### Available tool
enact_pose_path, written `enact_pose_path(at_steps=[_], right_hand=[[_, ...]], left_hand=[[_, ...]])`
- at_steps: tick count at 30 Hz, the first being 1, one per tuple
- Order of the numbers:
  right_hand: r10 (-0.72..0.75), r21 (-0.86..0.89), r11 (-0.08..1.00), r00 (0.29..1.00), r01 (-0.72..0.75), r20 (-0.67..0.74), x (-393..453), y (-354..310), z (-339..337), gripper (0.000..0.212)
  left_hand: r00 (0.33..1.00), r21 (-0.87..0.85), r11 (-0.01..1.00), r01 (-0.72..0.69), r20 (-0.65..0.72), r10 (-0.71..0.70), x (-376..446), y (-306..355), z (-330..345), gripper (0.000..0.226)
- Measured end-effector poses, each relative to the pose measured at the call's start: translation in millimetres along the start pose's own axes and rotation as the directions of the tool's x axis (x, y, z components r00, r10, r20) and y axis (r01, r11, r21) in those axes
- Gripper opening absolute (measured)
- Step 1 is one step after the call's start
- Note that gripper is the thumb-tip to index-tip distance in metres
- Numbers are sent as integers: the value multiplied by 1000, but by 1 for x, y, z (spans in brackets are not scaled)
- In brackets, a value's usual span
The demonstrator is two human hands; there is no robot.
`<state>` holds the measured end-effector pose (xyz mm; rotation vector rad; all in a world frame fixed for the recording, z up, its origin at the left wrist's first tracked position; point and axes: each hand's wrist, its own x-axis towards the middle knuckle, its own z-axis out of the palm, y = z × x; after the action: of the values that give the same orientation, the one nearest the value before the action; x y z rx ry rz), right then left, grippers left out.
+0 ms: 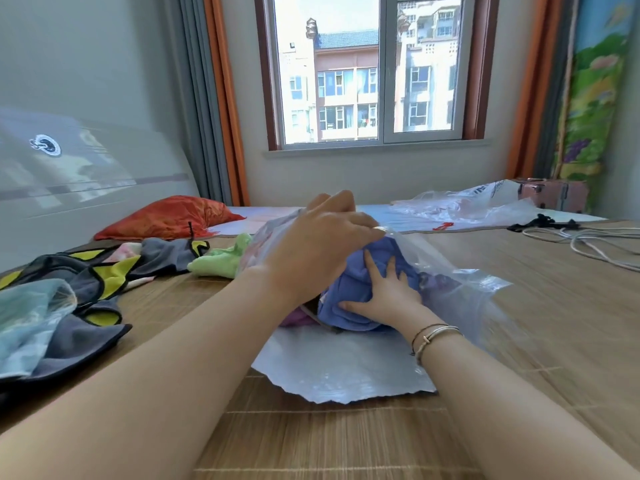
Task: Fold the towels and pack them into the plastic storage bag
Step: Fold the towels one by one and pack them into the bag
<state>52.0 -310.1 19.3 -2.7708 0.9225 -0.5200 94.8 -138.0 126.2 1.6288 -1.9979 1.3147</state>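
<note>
Left hand [320, 244]: fingers curling down over the raised upper lip of the clear plastic storage bag [349, 365], gripping the film and holding the mouth open. Fingertips are hiding behind the film edge; how tightly they are closing I cannot tell.

Right hand [384, 292]: lying just below and right of the left hand, fingers straight and spread, palm pressing flat on the folded blue-purple towel [349, 282]. It is gripping nothing. Thin bracelets [433, 336] are sitting on its wrist.

The towel is sitting in the bag's mouth, part under the film, on top of a purple cloth [298, 318] showing below the left wrist. The bag is lying on the woven bamboo bed mat [519, 271].

Left of the left hand: a pale green towel [221, 259], then a heap of grey-and-yellow cloths [100, 275]. Far right of the right hand: white cables [585, 242].
</note>
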Motion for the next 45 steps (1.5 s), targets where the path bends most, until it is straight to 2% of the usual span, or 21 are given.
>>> enact_pose_path(at_steps=[2,5,8,12,14,16,18,21,23,26,27,29,31,34,36,39,41,42,43,45], right_hand=[[-26,-29,999,999,27,35,-14,9,-5,105],[-29,-52,998,997,32,66,-34,18,-16,102],[-40,-90,995,996,48,85,-61,14,-29,96],[-170,-90,982,984,165,-57,-113,-16,-41,76],[-255,-41,967,949,251,-186,-139,-42,-43,60],[-337,32,928,876,370,-346,-164,-74,-43,35],[-413,113,859,806,499,-423,-186,-109,-38,17],[-563,258,718,758,646,-330,-215,-162,-18,12],[-636,278,685,739,674,-224,-223,-193,1,26],[-572,353,760,820,546,-37,-222,-221,18,56],[-512,408,788,859,462,18,-218,-227,19,64],[-355,526,811,930,255,96,-206,-233,20,69],[-178,619,784,969,34,172,-192,-237,24,65],[-15,607,779,964,-155,266,-178,-237,36,69],[10,594,781,954,-194,298,-173,-234,45,70],[-11,607,758,926,-239,378,-175,-228,46,67],[-90,657,712,896,-247,434,-184,-223,35,62],[-145,704,665,882,-250,449,-189,-220,29,53],[-196,760,591,865,-272,462,-194,-216,24,44],[-287,847,378,822,-373,491,-207,-208,12,35]], left_hand=[[999,69,997,-31,14,30,-2,2,-2,44],[999,154,988,-21,28,16,-6,7,-13,50],[993,211,972,104,35,-114,-18,15,-36,54],[942,192,923,334,-25,-336,-62,36,-70,55],[867,108,860,499,-73,-494,-97,48,-86,54],[750,37,750,660,-90,-655,-136,61,-103,51],[613,-2,616,788,-81,-786,-183,72,-118,52],[422,-4,422,906,-36,-906,-252,79,-135,52],[343,-2,343,939,-34,-939,-278,73,-147,45],[301,14,300,954,-60,-952,-295,62,-159,31],[257,1,257,967,-34,-966,-302,58,-161,28],[105,-31,102,994,128,-986,-311,53,-161,41],[-45,-38,-60,997,299,-953,-322,49,-156,57],[-136,32,-133,991,324,-936,-326,43,-146,66],[-177,38,-173,984,316,-932,-322,39,-141,71],[-259,66,-254,965,380,-888,-315,36,-138,73],[-255,29,-267,963,410,-875,-311,35,-138,69],[-227,-37,-267,963,424,-877,-308,36,-140,64],[-179,-141,-266,954,445,-878,-307,37,-142,59],[-78,-365,-293,884,502,-861,-300,43,-150,53]])
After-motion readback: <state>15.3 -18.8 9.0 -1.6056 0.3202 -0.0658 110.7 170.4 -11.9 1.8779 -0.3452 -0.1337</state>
